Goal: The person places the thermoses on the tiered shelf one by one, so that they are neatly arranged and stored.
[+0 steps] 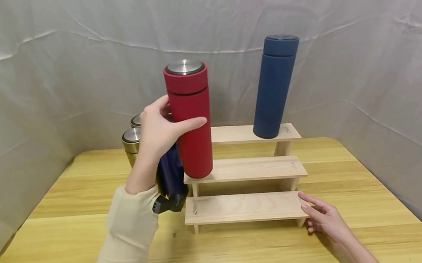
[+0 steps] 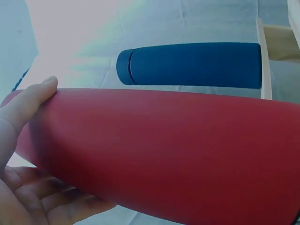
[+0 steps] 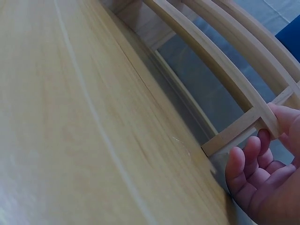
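A red thermos flask (image 1: 196,142) with a silver lid is upright in my left hand (image 1: 159,126), thumb across its front and fingers behind. Its base overlaps the left end of the middle shelf in the head view. The flask (image 2: 164,150) fills much of the left wrist view. At the right end of the lowest shelf (image 1: 243,208), my right hand (image 1: 324,218) pinches the board's corner, thumb on top and fingers curled below, as the right wrist view shows. The three-tier stand is pale wood. On its top shelf (image 1: 231,134), toward the right, stands a matte blue thermos flask (image 1: 276,85).
Behind my left forearm are a gold flask (image 1: 131,147), a shiny dark blue flask (image 1: 172,170) and another silver lid (image 1: 136,121), partly hidden. The stand rests on a wood-grain table (image 1: 72,251). Grey cloth (image 1: 92,84) hangs around the back and sides.
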{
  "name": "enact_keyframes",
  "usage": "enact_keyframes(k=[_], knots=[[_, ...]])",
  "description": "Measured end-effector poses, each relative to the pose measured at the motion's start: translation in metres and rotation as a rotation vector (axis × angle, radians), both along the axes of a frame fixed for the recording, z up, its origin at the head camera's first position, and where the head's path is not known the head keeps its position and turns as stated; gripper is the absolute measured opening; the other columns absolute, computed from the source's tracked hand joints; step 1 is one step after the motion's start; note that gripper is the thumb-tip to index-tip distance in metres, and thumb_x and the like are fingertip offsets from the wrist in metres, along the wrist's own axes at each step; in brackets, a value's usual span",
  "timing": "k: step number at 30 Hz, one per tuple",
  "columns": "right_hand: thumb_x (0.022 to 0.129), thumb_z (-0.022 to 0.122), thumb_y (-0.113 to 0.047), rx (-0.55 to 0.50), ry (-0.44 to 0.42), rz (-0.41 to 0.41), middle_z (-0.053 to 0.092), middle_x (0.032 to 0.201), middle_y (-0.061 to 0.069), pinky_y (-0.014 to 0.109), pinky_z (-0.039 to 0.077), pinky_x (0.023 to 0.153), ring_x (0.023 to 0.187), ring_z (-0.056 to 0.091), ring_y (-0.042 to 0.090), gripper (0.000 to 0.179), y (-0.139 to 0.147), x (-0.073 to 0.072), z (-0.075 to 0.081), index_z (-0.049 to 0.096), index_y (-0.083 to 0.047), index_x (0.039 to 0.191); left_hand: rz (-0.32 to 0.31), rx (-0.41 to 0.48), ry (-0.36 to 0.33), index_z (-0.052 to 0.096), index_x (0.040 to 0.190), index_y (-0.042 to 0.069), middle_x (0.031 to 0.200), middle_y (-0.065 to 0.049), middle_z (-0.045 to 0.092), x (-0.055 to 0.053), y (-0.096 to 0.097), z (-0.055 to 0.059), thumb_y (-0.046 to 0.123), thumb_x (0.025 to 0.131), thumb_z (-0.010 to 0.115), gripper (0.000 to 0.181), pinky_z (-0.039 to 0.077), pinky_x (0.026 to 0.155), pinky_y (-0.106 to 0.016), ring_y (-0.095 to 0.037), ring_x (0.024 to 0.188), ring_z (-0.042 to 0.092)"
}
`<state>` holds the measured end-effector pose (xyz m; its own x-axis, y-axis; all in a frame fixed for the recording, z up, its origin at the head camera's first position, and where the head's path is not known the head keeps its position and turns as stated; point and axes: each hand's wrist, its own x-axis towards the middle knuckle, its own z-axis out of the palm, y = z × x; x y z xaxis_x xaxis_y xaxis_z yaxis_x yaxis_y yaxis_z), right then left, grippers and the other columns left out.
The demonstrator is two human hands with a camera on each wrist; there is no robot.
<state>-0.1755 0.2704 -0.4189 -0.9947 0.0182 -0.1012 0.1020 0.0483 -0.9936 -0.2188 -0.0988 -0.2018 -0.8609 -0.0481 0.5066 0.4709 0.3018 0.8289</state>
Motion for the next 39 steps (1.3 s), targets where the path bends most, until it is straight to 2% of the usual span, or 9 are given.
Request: enact_keyframes(k=[8,13,20,30,39], knots=[[0.086,0.059,-0.015,0.018,-0.009,-0.012,0.047,0.07,0.002,0.024,0.047,0.045,0.05,0.047,0.007,0.027,-0.002,-0.002,0.001,0.063,-0.039,0.099,0.031,0.012,0.032,0.062,0.102,0.013,0.086,0.0,0.063,-0.02,0.015,0.013,0.033,0.062,0.08,0.048,0.049,0.064,-0.03,-0.013,0.075,0.06],[0.086,0.06,-0.017,0.021,-0.022,-0.017,0.046,0.071,0.002,0.023,0.048,0.045,0.05,0.047,0.007,0.026,-0.002,-0.002,0.001,0.063,-0.04,0.098,0.043,0.012,0.037,0.061,0.105,0.016,0.087,0.002,0.062,-0.034,0.025,0.02,0.037,0.064,0.079,0.05,0.05,0.063,-0.029,-0.011,0.076,0.059],[0.086,0.059,-0.015,0.003,-0.015,-0.005,0.046,0.069,0.0,0.022,0.047,0.045,0.05,0.047,0.007,0.028,-0.001,-0.002,-0.001,0.063,-0.04,0.097,0.063,-0.027,0.059,0.059,0.109,0.016,0.091,0.003,0.062,-0.053,0.04,0.025,0.036,0.066,0.077,0.051,0.049,0.066,-0.027,-0.009,0.079,0.058],[0.087,0.059,-0.015,0.011,-0.012,-0.01,0.047,0.069,0.001,0.023,0.047,0.044,0.049,0.047,0.007,0.028,-0.002,-0.002,-0.001,0.063,-0.041,0.097,0.124,-0.083,0.045,0.057,0.113,0.017,0.094,0.004,0.061,-0.075,0.055,0.025,0.039,0.066,0.076,0.055,0.046,0.067,-0.024,-0.007,0.08,0.056],[0.087,0.059,-0.015,0.018,-0.019,-0.012,0.046,0.069,0.001,0.023,0.047,0.044,0.049,0.047,0.007,0.028,-0.003,-0.002,0.001,0.063,-0.041,0.097,0.138,-0.091,0.052,0.055,0.116,0.015,0.098,0.001,0.061,-0.087,0.064,0.021,0.039,0.067,0.075,0.057,0.046,0.07,-0.026,-0.01,0.084,0.057]])
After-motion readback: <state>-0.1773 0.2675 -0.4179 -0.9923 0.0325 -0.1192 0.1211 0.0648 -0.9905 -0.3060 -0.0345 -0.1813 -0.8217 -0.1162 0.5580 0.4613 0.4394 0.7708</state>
